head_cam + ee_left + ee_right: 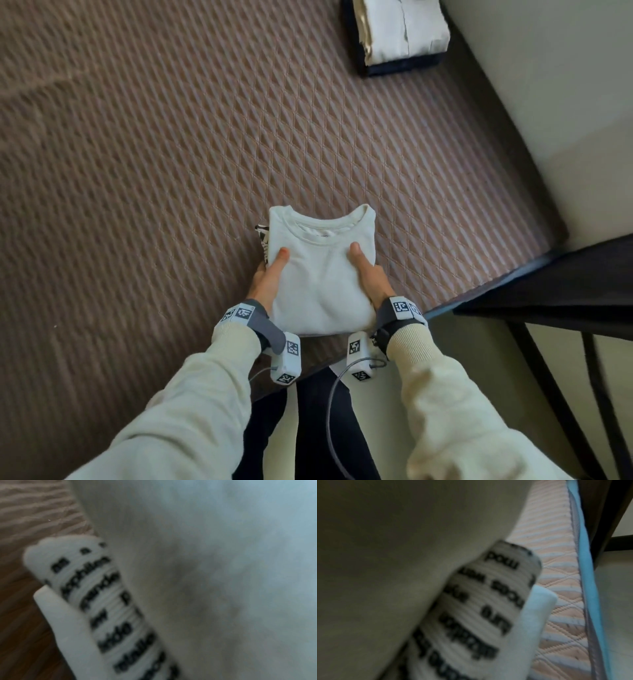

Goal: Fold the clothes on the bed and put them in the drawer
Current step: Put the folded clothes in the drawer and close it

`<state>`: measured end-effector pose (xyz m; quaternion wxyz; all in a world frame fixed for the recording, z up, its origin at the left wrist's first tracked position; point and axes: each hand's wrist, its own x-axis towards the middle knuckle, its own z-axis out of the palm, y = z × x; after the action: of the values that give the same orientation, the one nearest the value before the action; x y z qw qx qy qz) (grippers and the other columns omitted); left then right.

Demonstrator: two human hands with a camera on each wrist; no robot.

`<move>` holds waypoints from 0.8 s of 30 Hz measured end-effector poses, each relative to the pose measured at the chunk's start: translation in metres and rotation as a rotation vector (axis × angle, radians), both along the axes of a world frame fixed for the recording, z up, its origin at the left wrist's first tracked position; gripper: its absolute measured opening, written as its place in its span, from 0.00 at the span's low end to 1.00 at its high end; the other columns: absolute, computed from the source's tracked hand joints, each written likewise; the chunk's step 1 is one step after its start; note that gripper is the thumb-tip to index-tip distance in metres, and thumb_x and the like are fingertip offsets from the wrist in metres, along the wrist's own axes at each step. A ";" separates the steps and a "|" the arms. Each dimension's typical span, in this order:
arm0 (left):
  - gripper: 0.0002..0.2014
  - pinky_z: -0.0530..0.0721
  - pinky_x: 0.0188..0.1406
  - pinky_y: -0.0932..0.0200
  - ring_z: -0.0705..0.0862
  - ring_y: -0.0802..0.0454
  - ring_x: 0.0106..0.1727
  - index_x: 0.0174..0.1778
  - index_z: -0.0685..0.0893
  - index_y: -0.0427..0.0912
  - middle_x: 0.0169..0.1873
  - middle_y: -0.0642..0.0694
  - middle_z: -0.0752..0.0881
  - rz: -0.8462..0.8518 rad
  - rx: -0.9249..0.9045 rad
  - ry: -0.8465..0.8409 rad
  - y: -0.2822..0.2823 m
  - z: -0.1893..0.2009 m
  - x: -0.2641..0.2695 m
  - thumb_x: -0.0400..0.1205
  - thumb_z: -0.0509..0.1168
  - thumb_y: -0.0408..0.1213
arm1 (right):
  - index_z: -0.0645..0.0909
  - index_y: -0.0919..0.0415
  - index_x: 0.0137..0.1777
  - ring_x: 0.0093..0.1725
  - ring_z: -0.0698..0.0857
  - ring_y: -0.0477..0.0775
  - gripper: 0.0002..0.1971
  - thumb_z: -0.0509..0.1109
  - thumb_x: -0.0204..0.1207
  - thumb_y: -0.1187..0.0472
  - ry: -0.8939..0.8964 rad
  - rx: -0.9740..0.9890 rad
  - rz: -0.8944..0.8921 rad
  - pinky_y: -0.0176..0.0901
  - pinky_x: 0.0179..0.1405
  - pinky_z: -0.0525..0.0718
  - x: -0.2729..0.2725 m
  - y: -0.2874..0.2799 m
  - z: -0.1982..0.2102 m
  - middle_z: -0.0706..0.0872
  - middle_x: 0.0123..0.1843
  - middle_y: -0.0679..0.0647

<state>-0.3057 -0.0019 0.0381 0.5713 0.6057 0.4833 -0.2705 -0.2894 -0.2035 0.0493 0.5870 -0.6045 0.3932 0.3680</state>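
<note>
Big quilted bed point(171, 154), wide open on the left and far side. One folded white shirt point(322, 274) sits by its near-right edge, gripped at both sides: left hand point(269, 279) and right hand point(368, 277), thumbs on top. One folded stack point(400, 31) far right.

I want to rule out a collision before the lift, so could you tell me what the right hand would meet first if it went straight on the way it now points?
Nothing close: the right hand, holding the folded white shirt, points across bare quilted bedspread; the dark container of folded clothes lies off to the right, though depth is unclear.
</note>
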 end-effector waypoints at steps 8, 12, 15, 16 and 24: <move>0.31 0.77 0.50 0.54 0.83 0.49 0.49 0.69 0.76 0.45 0.55 0.45 0.84 0.162 -0.051 -0.115 0.044 0.074 -0.067 0.76 0.69 0.60 | 0.81 0.56 0.61 0.48 0.90 0.56 0.21 0.75 0.74 0.45 -0.132 0.079 0.055 0.48 0.45 0.87 -0.046 0.048 0.076 0.91 0.48 0.53; 0.26 0.78 0.45 0.56 0.85 0.47 0.48 0.64 0.82 0.40 0.52 0.43 0.87 0.293 -0.027 -0.178 0.094 0.103 -0.109 0.77 0.70 0.56 | 0.82 0.59 0.65 0.50 0.91 0.59 0.25 0.77 0.71 0.47 -0.208 0.093 0.174 0.54 0.53 0.88 -0.065 0.106 0.105 0.92 0.51 0.56; 0.28 0.78 0.48 0.56 0.85 0.44 0.52 0.66 0.82 0.38 0.57 0.41 0.87 0.427 0.004 -0.230 0.146 0.121 -0.152 0.77 0.71 0.54 | 0.84 0.59 0.61 0.46 0.92 0.57 0.21 0.77 0.72 0.49 -0.254 0.114 0.268 0.46 0.42 0.88 -0.087 0.167 0.127 0.93 0.48 0.56; 0.27 0.77 0.47 0.57 0.85 0.45 0.52 0.65 0.82 0.38 0.57 0.42 0.87 0.456 0.009 -0.254 0.164 0.130 -0.168 0.77 0.71 0.54 | 0.84 0.59 0.59 0.44 0.92 0.56 0.19 0.77 0.73 0.49 -0.263 0.129 0.297 0.44 0.37 0.88 -0.098 0.188 0.135 0.93 0.47 0.55; 0.17 0.74 0.39 0.58 0.82 0.54 0.42 0.58 0.81 0.46 0.47 0.48 0.85 0.637 0.103 -0.371 0.322 0.173 -0.337 0.80 0.68 0.53 | 0.83 0.60 0.61 0.42 0.92 0.56 0.22 0.76 0.73 0.46 -0.315 0.202 0.536 0.41 0.31 0.86 -0.224 0.374 0.164 0.92 0.47 0.56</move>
<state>-0.6430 0.3204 0.2112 0.6735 0.4915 0.5489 0.0597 -0.5130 0.1702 0.2134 0.5801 -0.6746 0.0859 0.4483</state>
